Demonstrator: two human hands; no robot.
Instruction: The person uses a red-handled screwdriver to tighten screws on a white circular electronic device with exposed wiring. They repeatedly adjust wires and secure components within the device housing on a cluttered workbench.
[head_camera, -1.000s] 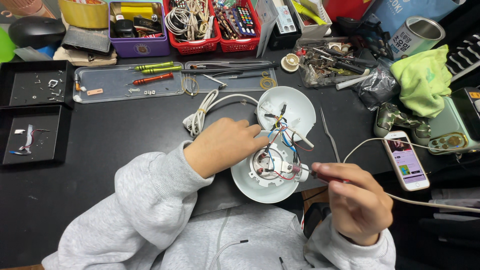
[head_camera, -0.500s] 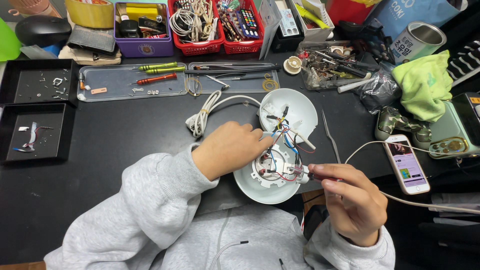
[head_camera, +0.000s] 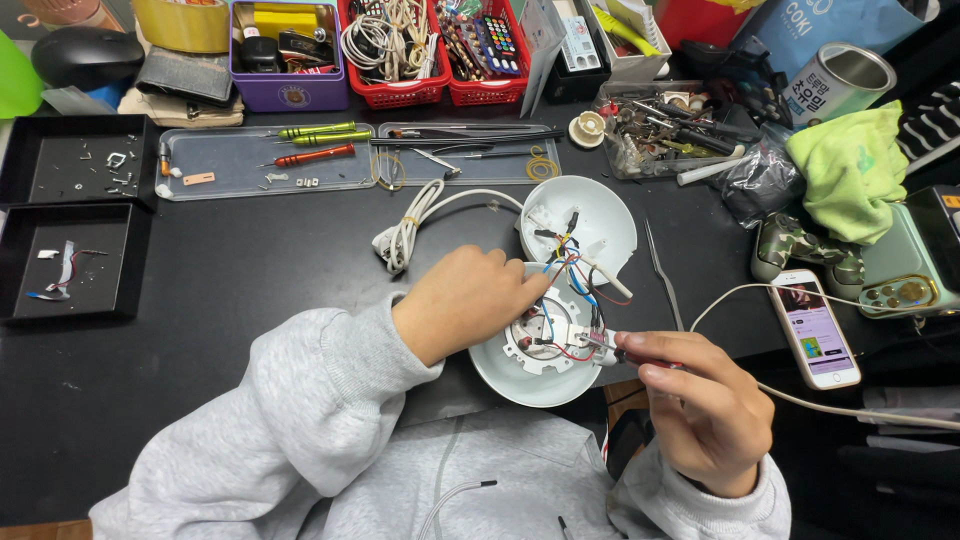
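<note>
A white round appliance shell lies opened in two halves on the black table: the lower half (head_camera: 500, 372) shows a metal plate and red, blue and black wires, the lid half (head_camera: 600, 215) rests behind it. My left hand (head_camera: 465, 300) rests on the lower half's left rim, holding it still. My right hand (head_camera: 700, 405) grips a thin red-handled tool (head_camera: 615, 347) whose tip reaches into the wiring. A white power cord (head_camera: 405, 235) coils behind the left hand.
Metal tweezers (head_camera: 662, 272) lie right of the shell. A phone (head_camera: 815, 328) on a white cable, a camouflage controller (head_camera: 800, 245) and a green cloth (head_camera: 850, 170) sit at right. Clear trays with screwdrivers (head_camera: 315, 155), parts baskets and two black trays (head_camera: 70, 255) line the back and left.
The view has drifted slightly. My right hand has shifted a little with the tool tip staying among the wires. My left hand stays on the shell.
</note>
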